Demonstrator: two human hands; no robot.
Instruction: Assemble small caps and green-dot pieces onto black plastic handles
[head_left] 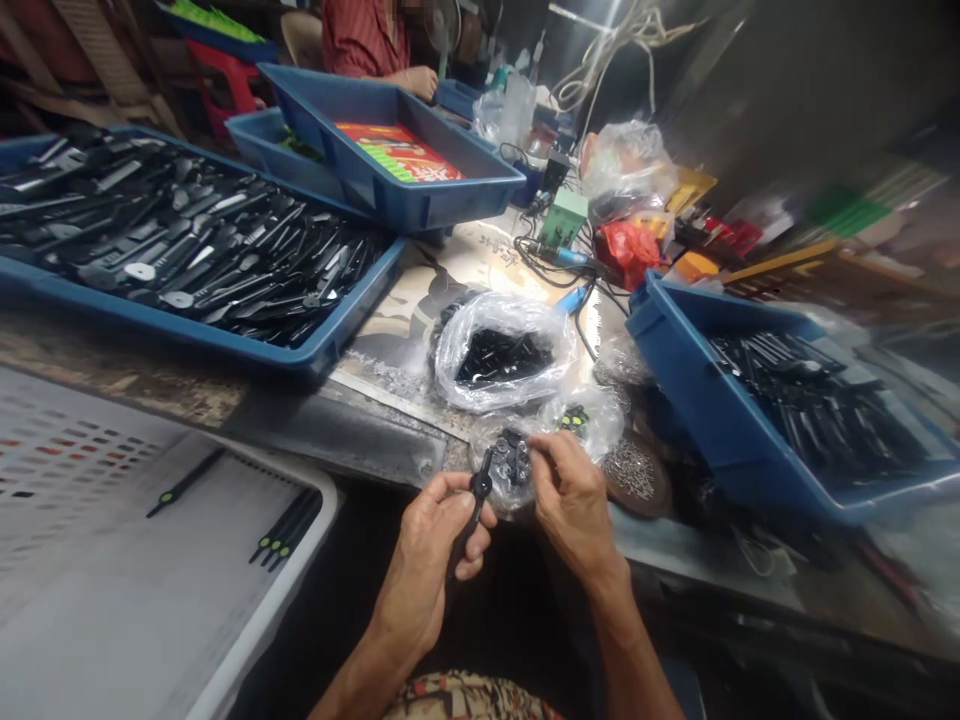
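My left hand (439, 545) is closed around a slim black plastic handle (470, 515) that points up toward the bench edge. My right hand (570, 490) is pinched at the top of that handle, fingers bent over a small clear bag of tiny black parts (510, 462). What the right fingertips grip is too small to name. Both hands hover just in front of the bench edge, above my lap.
A large blue tray (315, 350) of black handles lies at left, another blue tray (675, 380) at right. A clear bag of black pieces (502, 350) sits mid-bench. A white crate (225, 560) with several finished pieces is at lower left. Another person sits behind.
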